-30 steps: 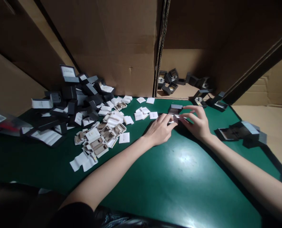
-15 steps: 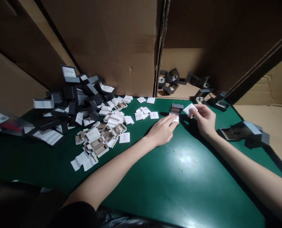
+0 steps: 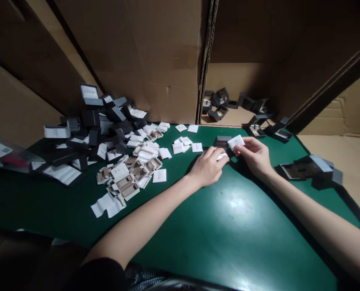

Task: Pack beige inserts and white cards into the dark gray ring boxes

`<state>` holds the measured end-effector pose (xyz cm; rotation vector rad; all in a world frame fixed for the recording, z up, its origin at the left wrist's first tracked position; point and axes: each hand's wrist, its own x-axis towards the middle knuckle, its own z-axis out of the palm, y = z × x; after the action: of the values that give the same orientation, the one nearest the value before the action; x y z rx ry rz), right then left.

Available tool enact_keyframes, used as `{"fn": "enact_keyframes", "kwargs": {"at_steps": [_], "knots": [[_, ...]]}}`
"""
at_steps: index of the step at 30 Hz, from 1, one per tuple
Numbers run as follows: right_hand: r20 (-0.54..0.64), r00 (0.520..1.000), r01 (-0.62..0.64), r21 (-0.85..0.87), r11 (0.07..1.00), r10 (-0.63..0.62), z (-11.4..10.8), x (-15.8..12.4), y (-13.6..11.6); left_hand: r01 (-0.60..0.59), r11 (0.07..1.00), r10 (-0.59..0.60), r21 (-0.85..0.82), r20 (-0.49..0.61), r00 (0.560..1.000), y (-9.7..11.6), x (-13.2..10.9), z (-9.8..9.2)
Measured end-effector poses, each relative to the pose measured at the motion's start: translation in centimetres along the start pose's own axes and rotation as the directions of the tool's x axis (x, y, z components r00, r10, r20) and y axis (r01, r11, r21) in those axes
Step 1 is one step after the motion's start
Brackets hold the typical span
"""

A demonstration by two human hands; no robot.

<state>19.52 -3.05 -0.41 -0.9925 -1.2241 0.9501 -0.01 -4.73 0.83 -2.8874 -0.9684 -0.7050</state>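
Note:
My left hand is closed over the front of a small open black box, whose lid stands up behind the fingers. A white piece shows at the fingertips; the hand hides most of it and the box's base. Just to the right, my right hand pinches a white square packet between thumb and fingers, close beside the box lid. On the green table left of my left hand lie several similar white packets.
A heap of open black boxes and a pile of white and brown card inserts cover the left side. More black boxes stand at the back right and the right. Cardboard walls enclose the back.
My right hand has moved slightly left with the white packet, closer to the box. The box lid shows less, and the white piece at my left fingertips has shifted slightly left and down.

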Motion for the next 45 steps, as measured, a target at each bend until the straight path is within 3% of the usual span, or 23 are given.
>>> {"fn": "enact_keyframes", "kwargs": {"at_steps": [5,8,10,15,19,24,28,31,42,45], "knots": [[0.06,0.998,0.03,-0.017,0.999,-0.029,-0.4,0.1,0.5,0.028,0.997,-0.036,-0.079,-0.105,0.994,0.0,-0.1,-0.5],[0.073,0.997,0.014,-0.016,1.0,-0.013,-0.4,0.0,0.5,0.119,0.973,-0.163,-0.197,-0.224,0.961,-0.3,-0.2,-0.5],[0.078,0.997,-0.004,-0.024,1.0,0.006,-0.4,0.0,0.5,0.177,0.94,-0.253,-0.293,-0.246,0.936,-0.7,-0.2,-0.3],[0.088,0.996,-0.008,-0.057,0.998,0.013,-0.4,-0.1,0.4,0.239,0.844,-0.305,-0.48,-0.064,0.95,-1.7,-0.1,0.4],[0.136,0.991,0.011,-0.14,0.99,0.008,-0.3,-0.2,0.1,0.259,0.83,-0.297,-0.494,0.002,0.955,-1.9,-0.1,0.6],[0.098,0.991,0.116,-0.303,0.946,-0.09,0.3,-0.5,-0.3,0.274,0.84,-0.319,-0.468,-0.018,0.947,-1.9,0.0,0.6],[0.133,0.964,0.266,-0.453,0.851,-0.231,0.4,-0.9,-0.3,0.225,0.853,-0.276,-0.471,-0.041,0.96,-1.8,0.0,0.5],[0.117,0.95,0.308,-0.527,0.792,-0.291,0.4,-1.0,-0.3,0.211,0.848,-0.255,-0.486,-0.025,0.967,-1.6,0.0,0.2],[0.162,0.933,0.353,-0.58,0.734,-0.321,0.3,-0.7,-0.7,0.195,0.847,-0.218,-0.495,0.01,0.976,-1.6,-0.1,-0.1],[0.149,0.947,0.319,-0.565,0.761,-0.286,0.2,-0.5,-0.3,0.192,0.843,-0.219,-0.502,0.007,0.976,-1.6,-0.1,-0.2]]}}
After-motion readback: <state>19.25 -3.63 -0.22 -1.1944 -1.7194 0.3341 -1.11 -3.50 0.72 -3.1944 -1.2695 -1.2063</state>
